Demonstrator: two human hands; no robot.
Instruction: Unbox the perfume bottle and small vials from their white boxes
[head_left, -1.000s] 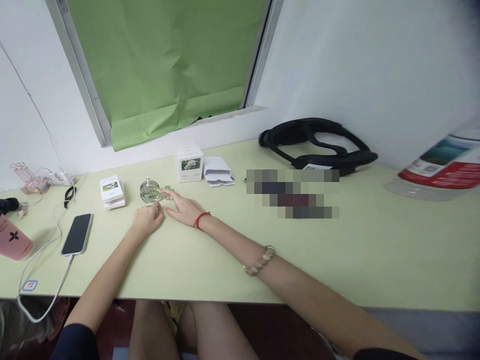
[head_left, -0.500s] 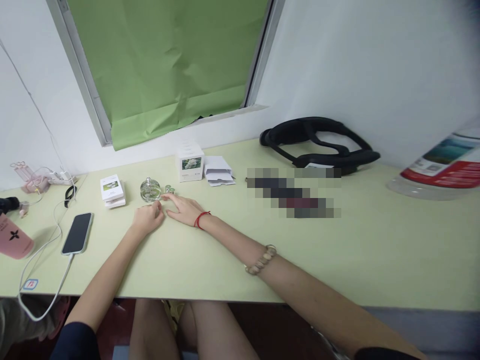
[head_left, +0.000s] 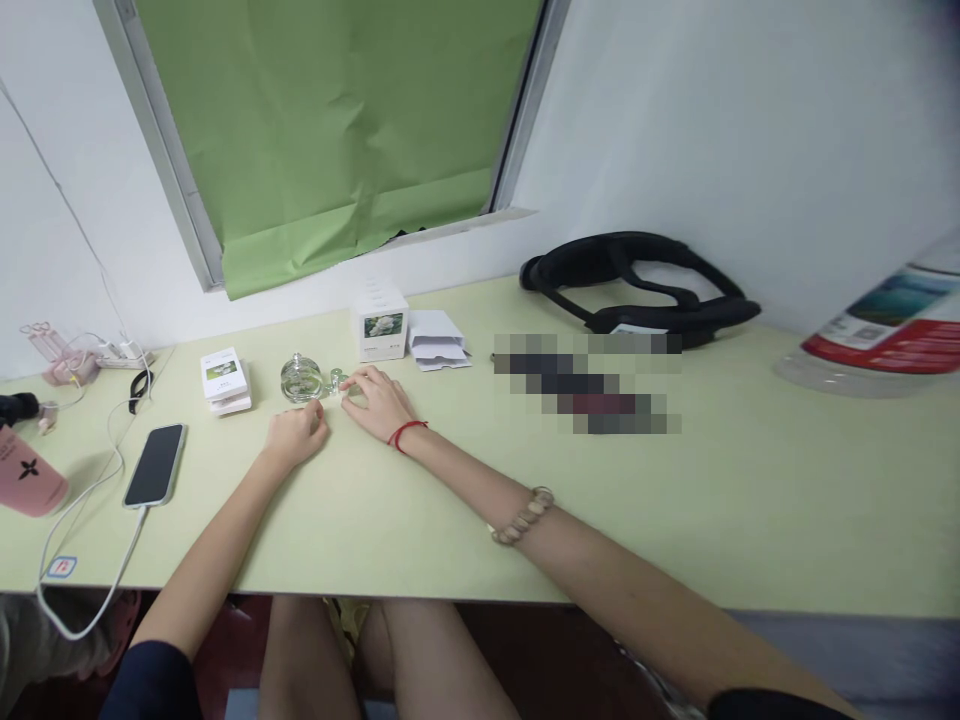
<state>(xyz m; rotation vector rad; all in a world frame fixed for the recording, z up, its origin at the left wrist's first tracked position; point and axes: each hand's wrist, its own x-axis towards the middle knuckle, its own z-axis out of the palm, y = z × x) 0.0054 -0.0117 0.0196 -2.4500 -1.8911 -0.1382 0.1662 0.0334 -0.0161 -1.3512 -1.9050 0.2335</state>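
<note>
My left hand (head_left: 298, 432) rests on the table with its fingers curled in; whatever is inside them, if anything, is hidden. Just beyond it stands a round clear glass jar (head_left: 301, 380) with a knobbed lid. To its right, my right hand (head_left: 381, 402) lies palm down, thumb and forefinger brought together at the small clear glass pieces (head_left: 334, 380) beside the jar. What is between those fingertips is too small to make out. Behind my right hand is a white box (head_left: 382, 338) with a flower picture.
An opened white carton (head_left: 436, 342) lies by the box. Small white boxes (head_left: 224, 376), a phone (head_left: 155, 466) on a cable and a pink cup (head_left: 30, 475) are at the left. A black headset (head_left: 645, 285), a pixelated patch and a large plastic bottle (head_left: 885, 330) are at the right.
My right hand has drawn back slightly to the right, away from my left hand and the jar, and its fingers are more bent. My left hand has stayed put.
</note>
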